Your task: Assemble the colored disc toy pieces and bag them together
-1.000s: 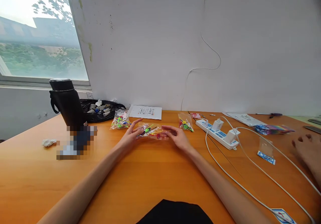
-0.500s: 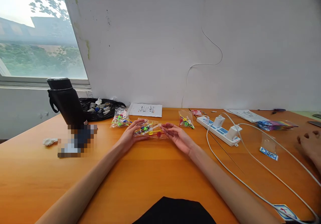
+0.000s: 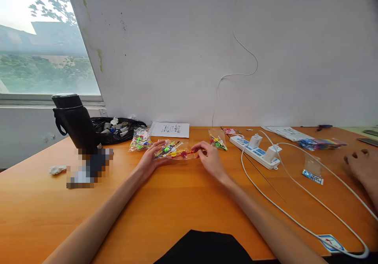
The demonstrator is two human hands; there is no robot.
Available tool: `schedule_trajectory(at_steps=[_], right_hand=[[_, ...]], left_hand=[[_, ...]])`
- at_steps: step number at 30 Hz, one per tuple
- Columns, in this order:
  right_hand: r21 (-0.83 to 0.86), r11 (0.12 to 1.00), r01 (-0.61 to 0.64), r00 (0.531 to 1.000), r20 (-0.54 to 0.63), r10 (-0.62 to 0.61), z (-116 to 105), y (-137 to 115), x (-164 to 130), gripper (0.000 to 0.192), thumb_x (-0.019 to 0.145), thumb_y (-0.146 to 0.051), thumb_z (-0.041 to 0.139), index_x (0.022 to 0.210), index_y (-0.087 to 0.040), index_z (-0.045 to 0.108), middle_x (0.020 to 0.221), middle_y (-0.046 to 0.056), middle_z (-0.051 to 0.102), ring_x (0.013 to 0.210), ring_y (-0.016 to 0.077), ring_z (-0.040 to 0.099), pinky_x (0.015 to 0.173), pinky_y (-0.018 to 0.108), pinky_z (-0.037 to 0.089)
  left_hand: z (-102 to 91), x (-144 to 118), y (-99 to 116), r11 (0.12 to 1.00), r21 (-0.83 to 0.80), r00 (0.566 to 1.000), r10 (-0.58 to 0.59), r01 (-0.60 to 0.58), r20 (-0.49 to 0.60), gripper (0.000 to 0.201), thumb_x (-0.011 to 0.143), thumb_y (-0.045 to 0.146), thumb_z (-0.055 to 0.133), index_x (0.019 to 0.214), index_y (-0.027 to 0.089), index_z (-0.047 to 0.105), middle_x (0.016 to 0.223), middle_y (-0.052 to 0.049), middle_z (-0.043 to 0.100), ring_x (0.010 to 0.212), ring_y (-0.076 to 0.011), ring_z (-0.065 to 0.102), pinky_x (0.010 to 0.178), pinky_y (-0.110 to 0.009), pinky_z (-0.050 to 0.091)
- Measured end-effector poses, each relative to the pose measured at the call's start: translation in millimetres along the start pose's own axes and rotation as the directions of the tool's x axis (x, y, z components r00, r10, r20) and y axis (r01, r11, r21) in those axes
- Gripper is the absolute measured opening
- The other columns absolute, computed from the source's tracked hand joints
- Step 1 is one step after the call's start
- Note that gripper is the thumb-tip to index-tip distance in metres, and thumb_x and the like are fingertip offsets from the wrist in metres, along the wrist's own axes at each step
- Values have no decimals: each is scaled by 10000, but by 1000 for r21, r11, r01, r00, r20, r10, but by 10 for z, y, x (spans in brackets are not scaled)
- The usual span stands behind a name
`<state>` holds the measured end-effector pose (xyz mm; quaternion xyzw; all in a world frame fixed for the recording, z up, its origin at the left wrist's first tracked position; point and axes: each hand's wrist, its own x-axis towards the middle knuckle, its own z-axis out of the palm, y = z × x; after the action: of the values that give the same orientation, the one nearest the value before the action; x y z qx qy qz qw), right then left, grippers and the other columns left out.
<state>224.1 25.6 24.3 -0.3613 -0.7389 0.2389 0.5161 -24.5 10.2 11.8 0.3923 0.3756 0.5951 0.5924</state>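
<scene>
I have both hands on a clear bag of coloured sticks point(image 3: 173, 152) lying on the orange table point(image 3: 177, 201) at twelve o'clock. My left hand point(image 3: 152, 158) pinches its left end, fingers curled over the plastic; my right hand point(image 3: 209, 159) pinches the right end between thumb and fingertips. Around it: a second bag of sticks point(image 3: 139, 141) at eleven o'clock, just beside my left fingers, and a third small bag point(image 3: 217, 141) at one o'clock, near my right hand. Behind them a printed sheet point(image 3: 170, 129) lies against the wall. At ten o'clock a black bottle point(image 3: 75, 122) stands in front of a black pouch point(image 3: 118, 128). At two o'clock a white power strip point(image 3: 255, 151) sends cables point(image 3: 280, 209) across the table beside my right forearm. Another person's hand point(image 3: 362, 169) rests at three o'clock, well apart.
</scene>
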Motion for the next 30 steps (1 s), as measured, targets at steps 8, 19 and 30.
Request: schedule_trajectory(at_steps=[8, 19, 30], right_hand=[[-88, 993, 82, 986, 155, -68, -1, -20, -14, 273, 963, -330, 573, 1170, -239, 727, 1223, 64, 717, 1154, 226, 654, 1027, 385, 489], [60, 993, -98, 898, 435, 63, -100, -28, 17, 445, 903, -382, 663, 1324, -241, 642, 1141, 62, 753, 1028, 239, 716, 970, 393, 537], [-82, 997, 17, 884, 467, 23, -68, 109, -40, 354, 909, -255, 634, 1261, -227, 672, 997, 44, 761, 914, 202, 700, 907, 354, 529]], left_hand=[[16, -53, 5, 1000, -15, 997, -11, 13, 78, 353, 819, 281, 694, 1169, 233, 686, 1508, -67, 448, 1239, -311, 570, 879, -442, 633], [-24, -9, -62, 995, 89, 991, 42, -53, 124, 374, 829, 302, 686, 1199, 255, 666, 1516, -74, 456, 1418, -351, 388, 841, -423, 642], [-28, 8, -94, 994, 109, 989, -6, -10, 145, 358, 806, 289, 717, 1160, 249, 680, 1488, -64, 498, 1332, -340, 504, 877, -463, 634]])
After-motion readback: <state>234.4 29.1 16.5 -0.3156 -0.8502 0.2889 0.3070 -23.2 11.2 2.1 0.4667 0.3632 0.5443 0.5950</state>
